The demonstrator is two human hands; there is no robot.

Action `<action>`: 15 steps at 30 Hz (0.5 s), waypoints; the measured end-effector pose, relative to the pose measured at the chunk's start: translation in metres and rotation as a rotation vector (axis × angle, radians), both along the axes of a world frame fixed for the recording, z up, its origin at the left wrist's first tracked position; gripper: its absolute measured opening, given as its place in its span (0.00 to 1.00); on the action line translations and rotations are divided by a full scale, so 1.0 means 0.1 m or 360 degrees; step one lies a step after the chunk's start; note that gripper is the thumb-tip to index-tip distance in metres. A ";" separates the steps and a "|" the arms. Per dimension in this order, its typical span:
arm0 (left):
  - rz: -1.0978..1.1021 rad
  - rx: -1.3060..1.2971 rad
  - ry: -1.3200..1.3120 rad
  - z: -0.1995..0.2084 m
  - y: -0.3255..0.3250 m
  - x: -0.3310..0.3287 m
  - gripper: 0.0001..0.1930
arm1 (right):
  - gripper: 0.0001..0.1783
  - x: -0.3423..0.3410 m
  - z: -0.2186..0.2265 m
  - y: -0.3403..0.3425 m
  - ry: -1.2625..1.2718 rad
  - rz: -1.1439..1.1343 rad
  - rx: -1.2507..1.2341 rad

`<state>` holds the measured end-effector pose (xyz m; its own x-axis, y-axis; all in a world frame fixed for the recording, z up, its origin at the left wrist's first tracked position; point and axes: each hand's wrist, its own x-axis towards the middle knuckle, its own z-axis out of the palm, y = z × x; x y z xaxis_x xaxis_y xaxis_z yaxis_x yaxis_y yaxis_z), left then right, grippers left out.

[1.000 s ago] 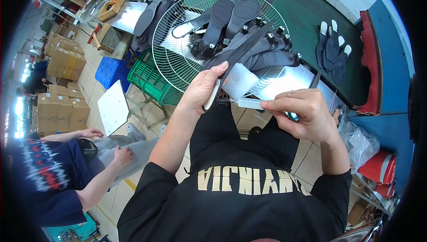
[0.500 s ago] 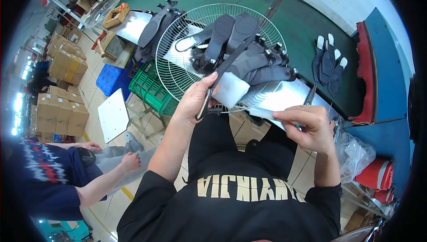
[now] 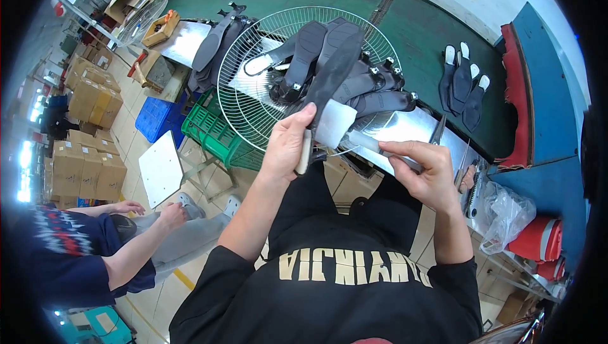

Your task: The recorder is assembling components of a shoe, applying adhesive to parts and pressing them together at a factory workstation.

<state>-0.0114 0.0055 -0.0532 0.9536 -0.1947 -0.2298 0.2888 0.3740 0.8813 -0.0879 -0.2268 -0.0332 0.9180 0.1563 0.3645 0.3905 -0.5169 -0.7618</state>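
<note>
My left hand (image 3: 288, 144) is closed around the heel end of a dark grey sandal (image 3: 335, 75), whose long sole points up and away over the wire basket. A white pad (image 3: 334, 124), soft-looking, lies against the sandal's side beside my thumb; what keeps it there is hidden. Thumb and forefinger of my right hand (image 3: 425, 170) pinch a whitish translucent strip (image 3: 367, 142), its tip close to the pad. Behind them, the round wire basket (image 3: 229, 108) carries a heap of similar grey sandals (image 3: 304, 53) with shiny metal fittings.
More sandals (image 3: 215, 46) are stacked left of the basket, and several dark pieces with white tips (image 3: 465, 87) lie on the green bench (image 3: 437, 40). Hand tools (image 3: 438, 130) sit near my right hand. A green crate (image 3: 212, 125) stands lower left. Another person (image 3: 95, 243) sits at left.
My left hand has turned the sandal so its broad sole shows instead of its edge. My right hand has shifted slightly left and up, bringing the strip nearer the pad.
</note>
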 end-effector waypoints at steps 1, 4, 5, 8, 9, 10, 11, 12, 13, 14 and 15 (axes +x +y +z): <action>0.0021 0.0008 -0.0020 -0.06 -0.02 0.02 0.18 | 0.14 -0.01 -0.03 0.00 0.0013 -0.0055 0.0036; -0.0011 0.0021 -0.0092 -0.15 0.01 0.07 0.16 | 0.14 -0.01 -0.08 0.05 0.0017 -0.0096 0.0105; -0.0008 0.0033 0.0025 -0.18 0.11 0.10 0.17 | 0.14 0.00 -0.13 0.06 0.0088 -0.0080 0.0178; -0.0290 -0.0623 -0.0146 -0.18 0.22 0.17 0.20 | 0.21 -0.04 -0.24 0.11 0.0326 -0.0007 0.0376; -0.0445 -0.0836 -0.0299 -0.35 0.31 0.26 0.20 | 0.21 -0.08 -0.31 0.10 0.0249 -0.0029 0.0384; -0.0389 -0.0780 -0.0293 -0.27 0.23 0.26 0.20 | 0.22 -0.16 -0.39 0.07 0.0082 -0.0209 0.0397; -0.0363 -0.0831 -0.0163 -0.27 0.21 0.29 0.21 | 0.22 -0.29 -0.38 -0.02 0.0404 -0.0454 0.0503; -0.0357 -0.0889 -0.0037 -0.28 0.18 0.35 0.22 | 0.21 -0.37 -0.66 -0.11 0.0132 -0.0653 0.0867; -0.0371 -0.0920 -0.0058 -0.28 0.17 0.37 0.22 | 0.20 -0.45 -0.62 -0.25 0.0147 -0.0808 0.0839; -0.0407 -0.0950 -0.0080 -0.28 0.17 0.40 0.23 | 0.19 -0.50 -0.75 -0.45 0.0049 -0.0998 0.0585; -0.0419 -0.0960 -0.0095 -0.31 0.21 0.43 0.25 | 0.18 -0.53 -0.80 -0.55 0.0019 -0.1123 0.0519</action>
<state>0.0316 0.0262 -0.0839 0.8643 -0.5009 0.0446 0.3949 0.7310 0.5565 -0.1407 -0.2817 -0.1132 0.7645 -0.5800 0.2814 0.0433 -0.3893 -0.9201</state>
